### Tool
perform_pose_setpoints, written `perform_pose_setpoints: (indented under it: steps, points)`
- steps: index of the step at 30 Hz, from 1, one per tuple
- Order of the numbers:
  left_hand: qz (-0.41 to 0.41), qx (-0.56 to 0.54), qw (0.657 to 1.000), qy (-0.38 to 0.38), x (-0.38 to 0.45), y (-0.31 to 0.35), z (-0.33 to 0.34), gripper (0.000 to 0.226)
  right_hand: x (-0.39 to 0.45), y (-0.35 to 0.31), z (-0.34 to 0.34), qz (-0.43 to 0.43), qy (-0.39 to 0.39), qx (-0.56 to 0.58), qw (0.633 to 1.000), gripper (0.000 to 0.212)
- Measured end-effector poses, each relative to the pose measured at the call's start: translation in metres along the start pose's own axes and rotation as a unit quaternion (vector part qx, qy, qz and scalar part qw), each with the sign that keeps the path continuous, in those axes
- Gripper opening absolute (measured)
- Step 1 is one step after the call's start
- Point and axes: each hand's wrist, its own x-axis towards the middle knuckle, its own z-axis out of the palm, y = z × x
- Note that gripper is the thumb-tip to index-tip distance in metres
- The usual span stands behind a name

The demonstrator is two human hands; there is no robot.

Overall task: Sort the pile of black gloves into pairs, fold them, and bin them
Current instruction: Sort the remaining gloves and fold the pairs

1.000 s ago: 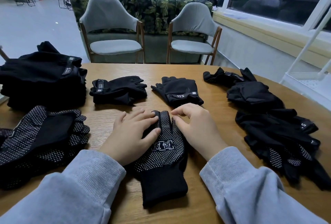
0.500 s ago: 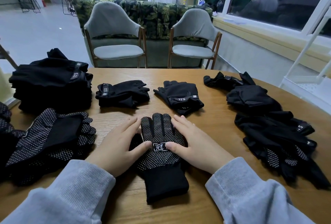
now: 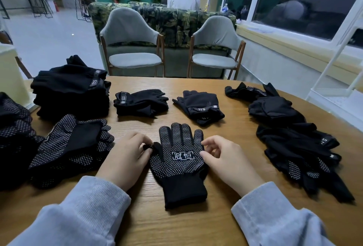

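Dotted glove [image 3: 179,159] lies between both hands, left hand [image 3: 125,157] seemingly pinching its thumb.

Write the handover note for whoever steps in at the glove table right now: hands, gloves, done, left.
Left hand: pinches the thumb of the dotted glove lying flat, palm up, at the table's centre.
Right hand: fingers curled at that glove's right edge, touching it; no clear grip.
Done: two folded pairs behind it; stacks at left, plain and dotted.
Left: fold this glove; sort the loose pile at right; bin everything. No bin identifiable in view.
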Motion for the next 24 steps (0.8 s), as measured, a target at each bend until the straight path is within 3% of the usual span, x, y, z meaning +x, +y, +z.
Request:
perform_pose_setpoints:
  steps: [6, 15, 19, 21, 24]
  points:
    - [0.034, -0.058, 0.998, 0.014, -0.001, 0.007, 0.001, 0.020, 0.000, -0.001, 0.001, -0.023, 0.007, 0.009, 1.000, 0.020]
    - [-0.046, -0.040, 0.998, 0.008, 0.008, 0.011, 0.011, 0.031, 0.001, 0.001, 0.006, -0.009, -0.006, 0.001, 1.000, 0.015]
    - [-0.057, -0.123, 0.991, -0.015, 0.009, 0.007, 0.009, 0.017, 0.001, 0.001, 0.006, -0.004, -0.006, 0.012, 1.000, 0.016]
    - [-0.083, -0.193, 0.977, -0.044, 0.009, 0.003, 0.006, 0.025, 0.001, 0.001, 0.005, -0.005, -0.007, 0.016, 1.000, 0.016]
    - [-0.070, -0.184, 0.978, -0.063, 0.009, -0.004, 0.002, 0.036, 0.000, -0.001, 0.005, -0.012, -0.005, 0.023, 1.000, 0.016]
